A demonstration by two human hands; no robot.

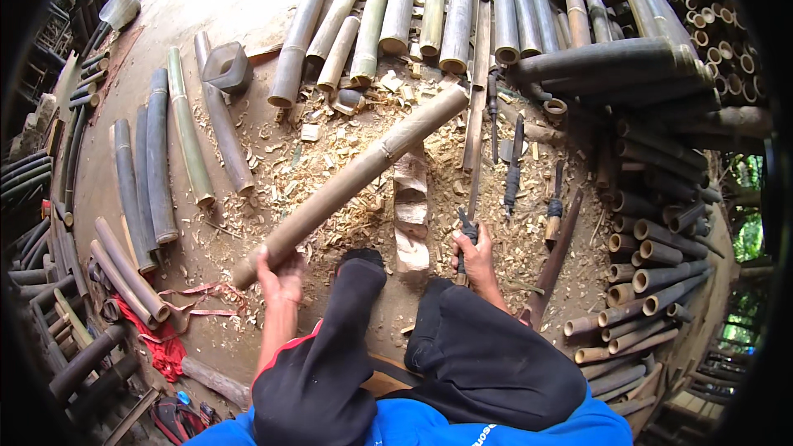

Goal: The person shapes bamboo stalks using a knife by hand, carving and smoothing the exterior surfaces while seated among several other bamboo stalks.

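Note:
My left hand (282,279) is closed around the lower end of a brownish bamboo pole (363,167), which slants up to the right. The pole's far end lies over the wood chips, and its middle passes above a notched pale wooden block (411,227) between my feet. To the block's right, my right hand (479,258) is wrapped round the dark, wrapped handle (467,227) of a hand tool. A narrow strip rises beyond that handle, but I cannot tell whether it is the tool's blade. My dark-trousered knees (330,355) are bent below.
Tools with wrapped handles (513,173) and a long brown blade-shaped piece (555,260) lie at right. Wood chips (330,198) cover the ground. Bamboo lengths line the far side (398,8) and left (159,157); cut tubes (652,281) are stacked at right. A plastic tub (227,68) stands far left.

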